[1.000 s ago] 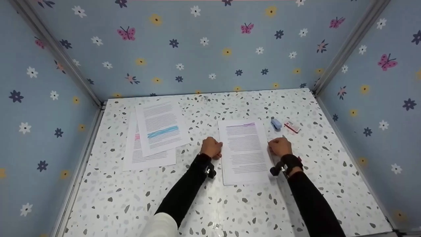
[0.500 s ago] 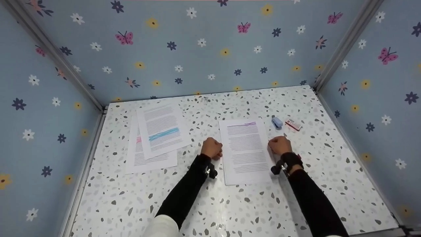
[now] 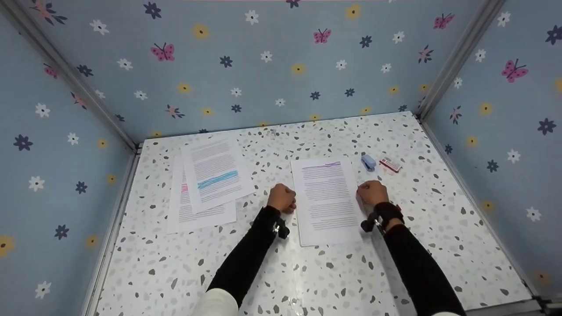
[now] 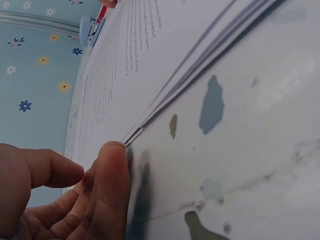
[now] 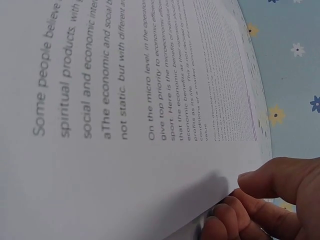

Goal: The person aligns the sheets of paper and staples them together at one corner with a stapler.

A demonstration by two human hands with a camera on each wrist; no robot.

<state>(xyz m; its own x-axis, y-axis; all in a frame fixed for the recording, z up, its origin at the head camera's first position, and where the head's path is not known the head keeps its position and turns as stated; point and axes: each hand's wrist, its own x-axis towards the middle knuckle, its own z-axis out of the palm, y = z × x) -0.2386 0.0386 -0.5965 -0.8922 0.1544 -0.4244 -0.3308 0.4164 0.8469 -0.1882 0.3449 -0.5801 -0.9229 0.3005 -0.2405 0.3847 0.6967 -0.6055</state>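
Stack of printed sheets (image 3: 330, 197) is lying flat or nearly so on the speckled tabletop (image 3: 342, 281), straight ahead of the person, between the two hands. Long axis is running away from the body, far end leaning slightly left. Purple highlighter stripe (image 3: 322, 166) is crossing the top page near its far end. Layered paper edges are showing in the left wrist view.

Left hand (image 3: 282, 197) is bordering the left long edge, right hand (image 3: 373, 193) the right; neither is clearly nearer. Paper is lying to the right of the left fingers (image 4: 112, 175), one tip touching the edge. They are curling in, thumb close by; cannot tell whether they are pinching or only pressing. Right thumb (image 5: 272, 180) and bent fingers are pinching the opposite edge.

Pale blue stapler (image 3: 368, 162) is sitting just beyond the right hand. Only container: small red-and-white box (image 3: 390, 165), lying beside the stapler, contents not showing.

Off left, blue-highlighted sheet (image 3: 217, 175) is overlapping pink-highlighted sheet (image 3: 202, 219), both well apart from the stack.
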